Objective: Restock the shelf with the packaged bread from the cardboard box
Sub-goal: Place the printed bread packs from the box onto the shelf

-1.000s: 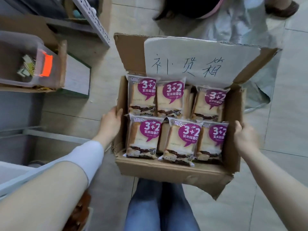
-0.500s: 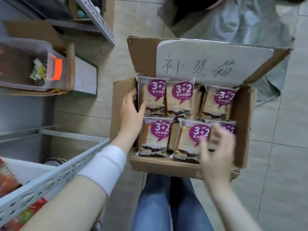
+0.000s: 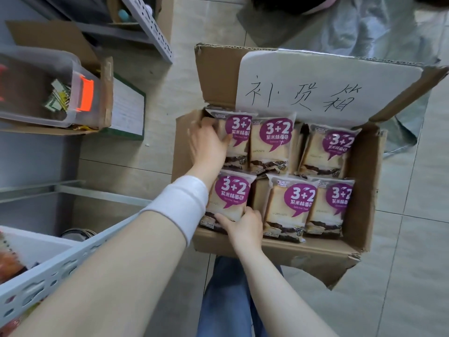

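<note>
Pickup under way

Left hand [image 3: 209, 144] curls its fingers round the far clear-wrapped, purple-labelled bread packet [image 3: 239, 135]; right hand [image 3: 243, 226] pinches a corner of the near packet [image 3: 230, 198]. Both sit in the brown cardboard box [image 3: 279, 254]. Next, likely: lift them out toward the grey perforated shelf [image 3: 60, 266] left of the fingers.

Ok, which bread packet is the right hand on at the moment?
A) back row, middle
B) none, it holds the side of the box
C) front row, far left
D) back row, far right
C: the right hand grips the lower right corner of the front-left packet, while the left hand holds the back-left packet.
</note>
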